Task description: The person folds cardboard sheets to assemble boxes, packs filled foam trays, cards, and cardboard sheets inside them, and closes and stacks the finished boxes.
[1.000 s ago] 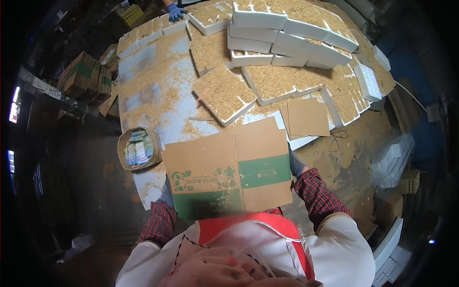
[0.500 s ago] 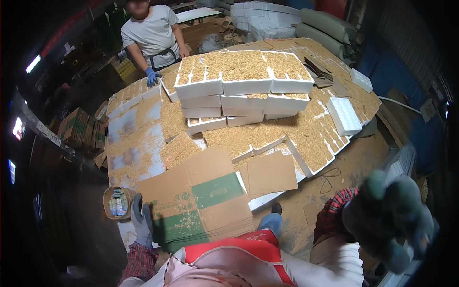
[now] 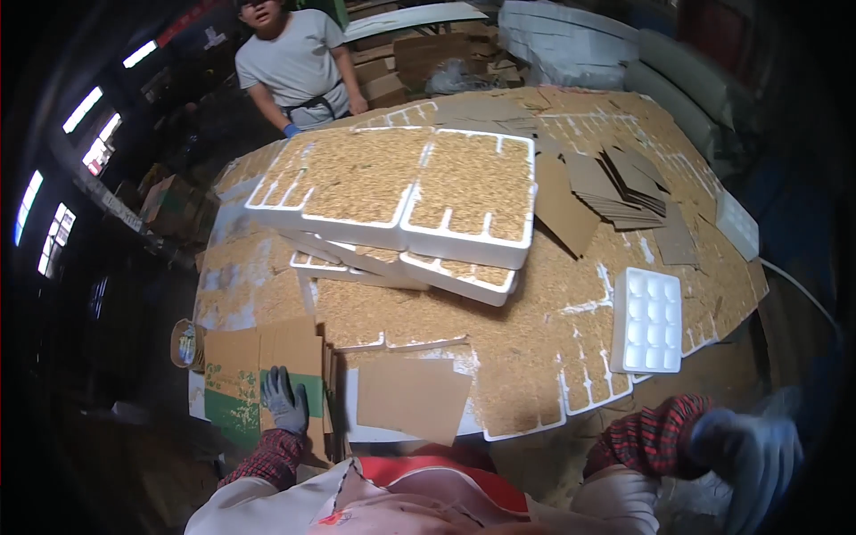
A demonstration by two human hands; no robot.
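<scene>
My left hand (image 3: 285, 403), in a grey work glove, lies with its fingers spread on a stack of folded cardboard cartons (image 3: 239, 352), brown with green panels. The stack sits at the near left corner of the table. Out past the table's right edge is my right hand (image 3: 753, 459), also gloved; motion smears its fingers, and nothing it holds can be made out. A plain brown cardboard sheet (image 3: 415, 392) lies on the table to the right of the cartons. Beyond it, white foam trays (image 3: 468, 196) filled with tan, husk-like bits stand stacked.
A white foam tray with round hollows (image 3: 649, 321) rests at the table's right side. Dark cardboard pieces (image 3: 615, 192) lie farther back. A small round tub (image 3: 186, 345) stands at the left edge. Another person (image 3: 299, 67) stands across the table, one blue glove at its edge.
My view has turned right. The carton stack now appears farther left and more upright, with my left hand moved onto its face. My right hand has lowered.
</scene>
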